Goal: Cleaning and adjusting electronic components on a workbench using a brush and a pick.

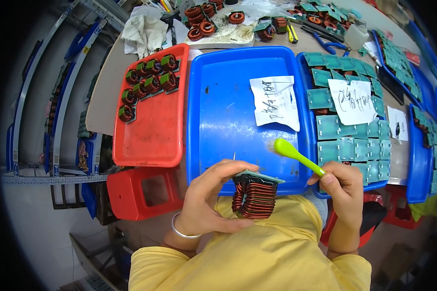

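My left hand (205, 198) is closed around a toroidal coil (255, 200) wound with thick copper-red wire, its green circuit board facing up. A thin pin sticks up beside the board. In my right hand (341, 186) is a brush with a lime-green handle (303, 157), gripped near its end. The brush's pale bristles point left, over the blue tray (228, 109), apart from the coil. A handwritten paper slip (275, 104) lies in that tray. Both hands are above the tray's near edge, in front of a yellow shirt.
On the left, a red tray (153, 140) holds several coils. A second blue tray (301, 68) at right is packed with green-board coils under another paper (352, 102). Behind lie loose coils (199, 22), pliers (325, 43) and a yellow cutter (292, 33). A red stool (126, 194) stands below.
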Demonstrator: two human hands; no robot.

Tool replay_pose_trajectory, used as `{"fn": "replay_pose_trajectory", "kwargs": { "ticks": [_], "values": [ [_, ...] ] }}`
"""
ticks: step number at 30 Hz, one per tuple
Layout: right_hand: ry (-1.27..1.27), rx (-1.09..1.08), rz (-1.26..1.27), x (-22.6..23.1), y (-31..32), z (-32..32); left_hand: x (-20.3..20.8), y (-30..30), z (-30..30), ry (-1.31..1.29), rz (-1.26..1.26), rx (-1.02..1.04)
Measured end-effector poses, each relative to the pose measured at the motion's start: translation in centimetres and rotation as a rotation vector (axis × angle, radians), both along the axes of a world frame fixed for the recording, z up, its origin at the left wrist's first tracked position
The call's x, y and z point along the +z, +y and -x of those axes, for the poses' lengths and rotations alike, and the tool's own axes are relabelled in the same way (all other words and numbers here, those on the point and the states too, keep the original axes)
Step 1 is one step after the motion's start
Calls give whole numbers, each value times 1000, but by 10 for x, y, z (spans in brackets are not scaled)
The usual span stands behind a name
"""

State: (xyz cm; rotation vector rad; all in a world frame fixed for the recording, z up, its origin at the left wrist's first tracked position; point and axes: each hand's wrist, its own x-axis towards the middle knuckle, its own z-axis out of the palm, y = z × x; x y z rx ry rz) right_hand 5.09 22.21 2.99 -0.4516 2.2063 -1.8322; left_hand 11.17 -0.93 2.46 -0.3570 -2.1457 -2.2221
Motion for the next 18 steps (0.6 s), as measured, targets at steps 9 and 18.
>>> {"fn": "replay_pose_trajectory", "kwargs": {
  "ticks": [9, 18],
  "values": [
    [378, -31, -314, 7, 8, 1, -9, -6, 6, 379, 435, 349],
    [470, 217, -227, 15, -15, -4, -26, 2, 1, 25, -168, 346]
  ]
}}
